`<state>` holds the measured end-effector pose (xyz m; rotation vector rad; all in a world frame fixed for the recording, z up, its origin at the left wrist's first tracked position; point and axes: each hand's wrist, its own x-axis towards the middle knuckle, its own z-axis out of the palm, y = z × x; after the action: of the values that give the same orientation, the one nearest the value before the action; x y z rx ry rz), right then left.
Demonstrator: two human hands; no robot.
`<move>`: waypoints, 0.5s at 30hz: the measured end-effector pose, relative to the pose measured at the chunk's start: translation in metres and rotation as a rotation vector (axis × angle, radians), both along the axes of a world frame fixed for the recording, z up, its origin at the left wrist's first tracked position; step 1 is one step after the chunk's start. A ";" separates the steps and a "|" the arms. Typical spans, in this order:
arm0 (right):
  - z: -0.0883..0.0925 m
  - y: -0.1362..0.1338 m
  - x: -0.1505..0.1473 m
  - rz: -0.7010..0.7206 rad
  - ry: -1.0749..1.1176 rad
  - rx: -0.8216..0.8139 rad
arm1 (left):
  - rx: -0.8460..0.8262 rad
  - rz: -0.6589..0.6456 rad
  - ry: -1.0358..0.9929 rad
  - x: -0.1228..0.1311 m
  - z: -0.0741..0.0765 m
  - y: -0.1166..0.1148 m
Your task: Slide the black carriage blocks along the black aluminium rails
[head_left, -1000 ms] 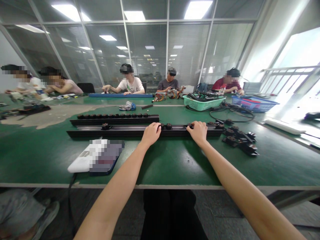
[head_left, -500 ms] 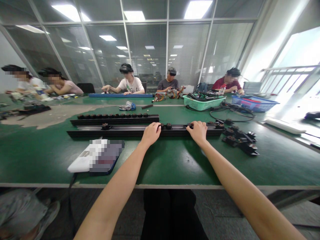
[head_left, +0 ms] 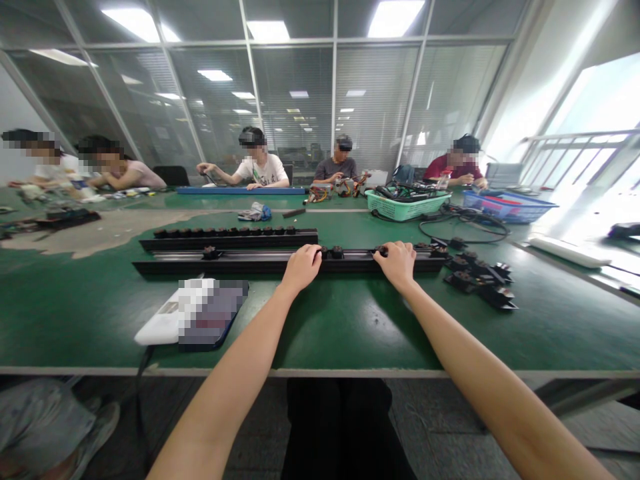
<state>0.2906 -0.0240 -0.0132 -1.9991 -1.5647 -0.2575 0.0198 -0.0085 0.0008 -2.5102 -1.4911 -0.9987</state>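
Head view. My two hands (head_left: pixel 301 269) (head_left: pixel 397 264) rest on the near black rail (head_left: pixel 225 267), a long, dark, slotted extrusion with a lighter metal channel along its top face. Small black blocks (head_left: pixel 337 253) sit in a row along that channel, mostly near its right end; one stands alone left of my left hand. The rail lies flat on the green workbench (head_left: pixel 75 317), its long axis running left to right across my view, roughly parallel to the bench's near edge.

Both hands are curled downward over the rail and well apart, not pressed together. The fingers of each hand reach the blocks, but I cannot tell whether they pinch one.

A second black rail (head_left: pixel 229 238) lies just behind the near rail and parallel to it, with a full row of blocks. Loose black parts (head_left: pixel 480 280) lie beyond the near rail's right end. In front of the rail's left half lies a white device (head_left: pixel 160 321) under a pixelated dark object (head_left: pixel 213 313). Beyond the rail, a green basket of cables (head_left: pixel 407 205) and a blue basket (head_left: pixel 507 207) stand near co-workers.
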 end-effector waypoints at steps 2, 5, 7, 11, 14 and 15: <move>0.001 0.000 0.000 -0.004 0.001 -0.007 | 0.001 -0.001 -0.003 0.000 0.000 0.000; 0.002 -0.001 0.000 -0.009 0.001 -0.014 | 0.000 0.001 -0.001 0.000 0.001 -0.001; 0.002 -0.001 0.000 -0.009 0.001 -0.014 | -0.003 0.002 0.001 0.000 0.001 -0.001; 0.002 -0.001 0.001 -0.013 0.001 -0.012 | -0.003 -0.001 0.005 0.000 0.001 0.000; 0.001 -0.001 0.002 -0.025 0.001 -0.017 | -0.003 0.001 0.007 0.000 0.000 0.000; 0.001 -0.001 0.002 -0.028 0.001 -0.019 | -0.004 0.001 0.007 0.000 0.000 -0.001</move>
<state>0.2926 -0.0245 -0.0119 -2.0363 -1.5447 -0.2537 0.0201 -0.0091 0.0012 -2.5121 -1.4942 -0.9868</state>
